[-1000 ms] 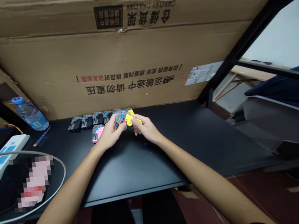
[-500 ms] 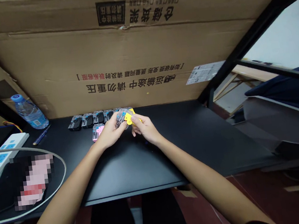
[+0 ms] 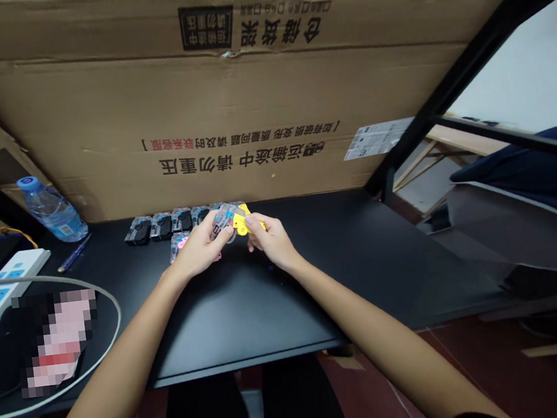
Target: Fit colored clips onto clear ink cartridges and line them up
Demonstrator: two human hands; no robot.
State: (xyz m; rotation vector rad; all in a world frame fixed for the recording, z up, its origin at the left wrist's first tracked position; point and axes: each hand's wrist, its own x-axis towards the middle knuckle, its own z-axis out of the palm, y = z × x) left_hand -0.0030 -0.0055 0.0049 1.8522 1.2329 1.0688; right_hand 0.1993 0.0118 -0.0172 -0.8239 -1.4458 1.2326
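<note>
A clear ink cartridge point(image 3: 223, 219) with a black label is held above the table by my left hand point(image 3: 202, 244), thumb in front and fingers behind. At its right end sits a yellow clip point(image 3: 241, 224), pinched between the thumb and fingers of my right hand point(image 3: 272, 238). Clip and cartridge touch; whether the clip is fully seated cannot be made out. Beyond my left hand stands a row of clear cartridges with black clips point(image 3: 162, 226). A cartridge with a pink clip point(image 3: 178, 243) lies in front of that row, partly covered by my left hand.
Cardboard point(image 3: 246, 98) walls off the back of the black table point(image 3: 251, 326). To the left are a water bottle point(image 3: 52, 211), a pen point(image 3: 74, 254), a white power strip point(image 3: 11, 293) and a looped cable point(image 3: 113, 308). A black metal frame point(image 3: 444, 76) rises at the right.
Both hands stay together on the cartridge and yellow clip, with only a slight shift and tilt. The whole view has moved a little.
</note>
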